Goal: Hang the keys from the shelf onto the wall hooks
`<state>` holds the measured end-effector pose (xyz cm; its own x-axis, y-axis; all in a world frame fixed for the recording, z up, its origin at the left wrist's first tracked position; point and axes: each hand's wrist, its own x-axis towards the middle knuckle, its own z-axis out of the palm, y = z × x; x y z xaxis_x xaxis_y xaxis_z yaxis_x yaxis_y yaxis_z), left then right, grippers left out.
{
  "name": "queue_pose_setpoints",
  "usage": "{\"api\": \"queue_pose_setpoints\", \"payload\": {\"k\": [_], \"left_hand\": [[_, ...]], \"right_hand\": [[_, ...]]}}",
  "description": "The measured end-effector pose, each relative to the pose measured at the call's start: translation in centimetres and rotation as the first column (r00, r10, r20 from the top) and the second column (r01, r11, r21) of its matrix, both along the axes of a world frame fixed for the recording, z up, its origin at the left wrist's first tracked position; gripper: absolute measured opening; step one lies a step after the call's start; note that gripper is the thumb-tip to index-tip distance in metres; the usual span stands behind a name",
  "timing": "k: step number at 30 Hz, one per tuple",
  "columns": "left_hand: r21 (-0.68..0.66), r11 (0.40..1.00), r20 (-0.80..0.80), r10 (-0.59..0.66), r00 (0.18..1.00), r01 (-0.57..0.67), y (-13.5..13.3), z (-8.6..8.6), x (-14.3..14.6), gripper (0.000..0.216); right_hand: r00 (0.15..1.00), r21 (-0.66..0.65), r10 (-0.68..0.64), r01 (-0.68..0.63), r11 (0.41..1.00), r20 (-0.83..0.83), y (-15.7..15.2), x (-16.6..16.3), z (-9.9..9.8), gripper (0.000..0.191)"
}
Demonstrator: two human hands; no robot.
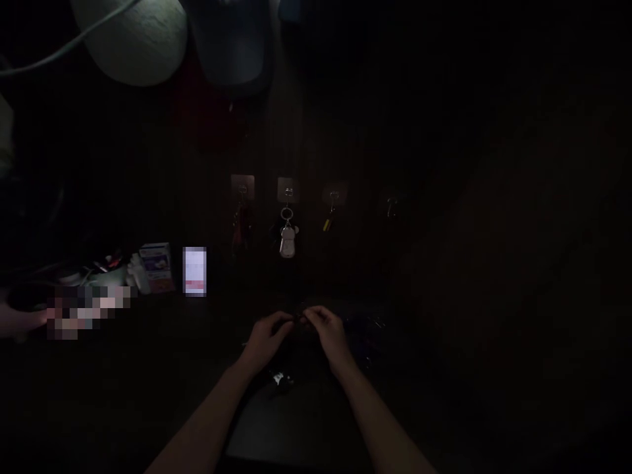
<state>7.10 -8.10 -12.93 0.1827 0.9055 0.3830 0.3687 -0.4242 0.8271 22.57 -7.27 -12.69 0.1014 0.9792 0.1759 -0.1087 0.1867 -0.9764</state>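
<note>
My left hand (265, 337) and my right hand (328, 330) meet at the fingertips over the dark surface. Both pinch at a small dark item (298, 317) between them, too dim to name. A small shiny object (279, 378) lies just below my left hand. To the right of my right hand is a dark bundle (365, 336) with a few glinting points; its kind cannot be made out. Between my forearms and nearer to me lies a flat greyish sheet or board (276, 428).
Wall hooks hold a bear-shaped keychain (288, 241), a reddish hanging item (240, 224) and a small yellow tag (327, 224); another hook (392, 207) is at right. A lit screen (194, 271) and a box (158, 266) stand left. Caps (135, 46) hang above.
</note>
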Motion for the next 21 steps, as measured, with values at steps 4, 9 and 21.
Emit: {"api": "queue_pose_setpoints", "payload": {"k": [4, 9, 21], "left_hand": [[-0.048, 0.999, 0.064, -0.009, 0.998, 0.012, -0.04, 0.29, -0.26, 0.029], [-0.138, 0.99, 0.208, 0.015, 0.978, 0.014, 0.27, 0.24, -0.48, 0.031], [-0.235, 0.972, 0.256, 0.058, 0.965, 0.004, 0.16, 0.79, -0.29, 0.05]], "right_hand": [[1.0, -0.013, -0.005, 0.005, 1.0, -0.001, 0.02, 0.01, 0.13, 0.026], [0.996, 0.023, 0.042, -0.044, 0.999, 0.075, -0.21, -0.06, 0.27, 0.019], [0.986, -0.042, 0.128, -0.133, 0.99, -0.11, -0.19, -0.29, -0.27, 0.027]]}}
